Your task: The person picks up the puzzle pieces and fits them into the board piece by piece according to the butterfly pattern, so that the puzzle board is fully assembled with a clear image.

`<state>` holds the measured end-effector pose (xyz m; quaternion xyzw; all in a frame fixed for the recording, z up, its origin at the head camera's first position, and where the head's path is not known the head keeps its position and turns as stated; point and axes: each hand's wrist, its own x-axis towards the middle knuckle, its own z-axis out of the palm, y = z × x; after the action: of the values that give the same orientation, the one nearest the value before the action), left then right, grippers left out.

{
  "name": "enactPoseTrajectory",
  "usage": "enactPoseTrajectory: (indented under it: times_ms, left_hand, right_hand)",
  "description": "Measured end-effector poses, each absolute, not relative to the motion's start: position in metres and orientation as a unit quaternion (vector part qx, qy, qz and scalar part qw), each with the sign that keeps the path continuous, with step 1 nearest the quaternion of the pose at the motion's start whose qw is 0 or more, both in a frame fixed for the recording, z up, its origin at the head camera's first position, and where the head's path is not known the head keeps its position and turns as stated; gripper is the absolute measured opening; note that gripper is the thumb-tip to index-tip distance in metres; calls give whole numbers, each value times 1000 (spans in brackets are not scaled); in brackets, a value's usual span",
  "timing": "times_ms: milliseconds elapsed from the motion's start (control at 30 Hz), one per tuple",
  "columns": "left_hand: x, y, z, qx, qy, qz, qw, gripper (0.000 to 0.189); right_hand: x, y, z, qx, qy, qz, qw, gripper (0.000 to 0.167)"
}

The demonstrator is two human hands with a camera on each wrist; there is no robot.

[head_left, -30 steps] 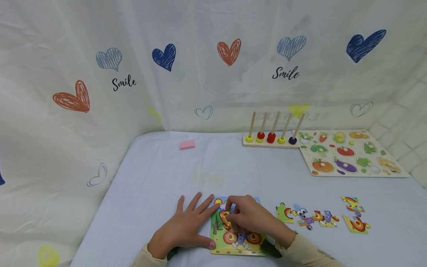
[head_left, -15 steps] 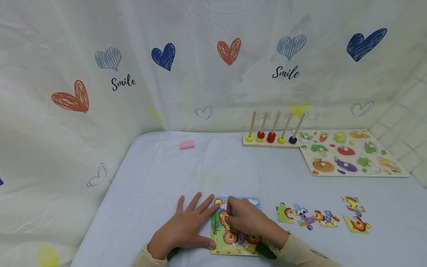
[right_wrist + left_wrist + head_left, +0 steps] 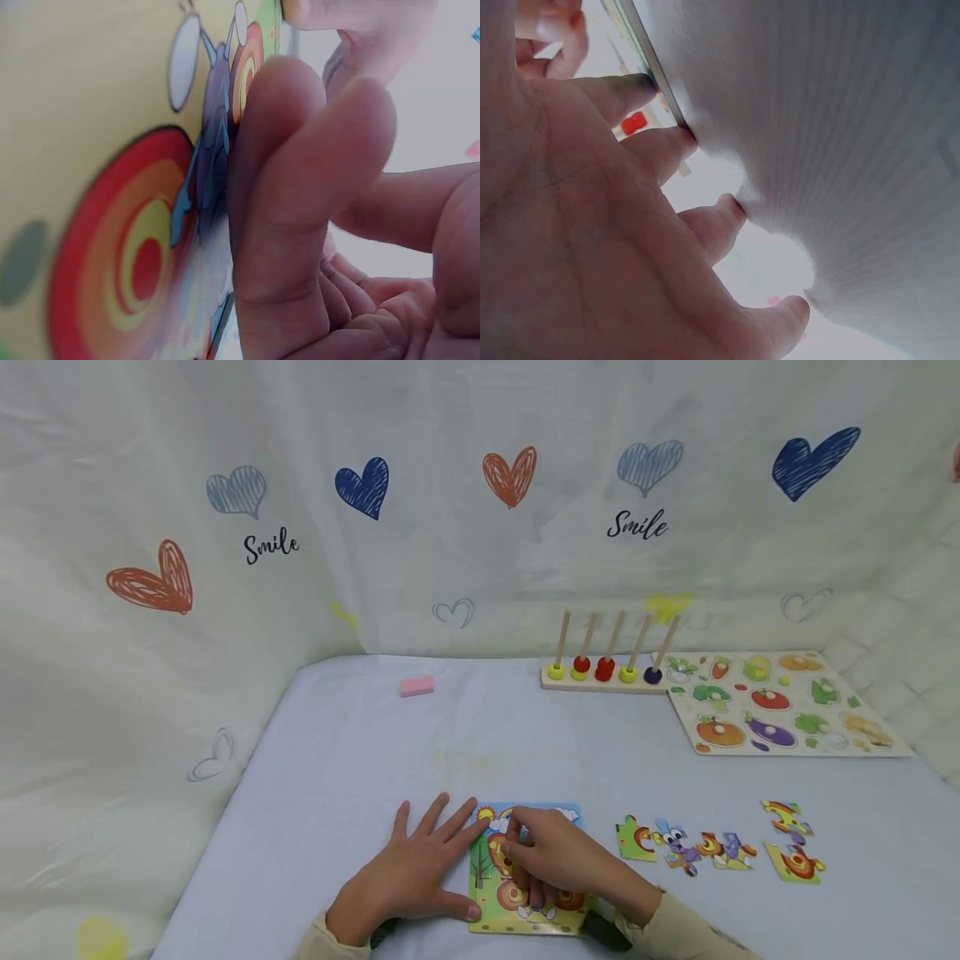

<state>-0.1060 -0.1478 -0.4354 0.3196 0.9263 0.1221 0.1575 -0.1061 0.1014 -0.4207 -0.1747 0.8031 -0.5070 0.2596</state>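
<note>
1. Governing relation: the jigsaw board (image 3: 491,895) lies flat on the table (image 3: 337,760), directly beneath the grip of the right hand (image 3: 555,852), which covers its upper middle and right.
2. Board axis: nearly square, with no marked long axis; its printed scene stands upright as the head view sees it.
3. Left hand (image 3: 416,877): fingers spread, grasping nothing, along the board's left side; the index fingertip reaches over the upper left, the thumb meets the lower-left edge.
4. Right hand: fingers bent, thumb and index drawn together; whether a piece sits between them cannot be told.
5. Loose stock: a row of three jigsaw pieces (image 3: 678,845) and, farther out, a pair of jigsaw pieces (image 3: 797,863) lie to the right, nearer the right hand.
6. Appearance: blue sky with a sun, green trees, yellow-green ground; a purple-bodied figure flanked by concentric red, orange and yellow rings.
</note>
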Motion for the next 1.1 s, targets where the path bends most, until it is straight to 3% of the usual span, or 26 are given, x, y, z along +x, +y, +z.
enactPoseTrajectory:
  times_ms: [167, 367, 633, 1100]
  left_hand:
    - [-105, -149, -436, 316, 924, 137, 167, 106]
    - [-105, -146, -438, 309, 925, 135, 172, 109]
    - [-106, -145, -438, 287, 928, 158, 178, 125]
    - [-107, -147, -437, 325, 923, 131, 158, 93]
  right_hand:
    - [-103, 113, -419, -174, 785, -536, 256, 20]
    - [-101, 136, -415, -169, 791, -547, 216, 17]
    - [-98, 169, -411, -136, 805, -545, 190, 20]
    - [-89, 219, -418, -54, 825, -537, 168, 24]
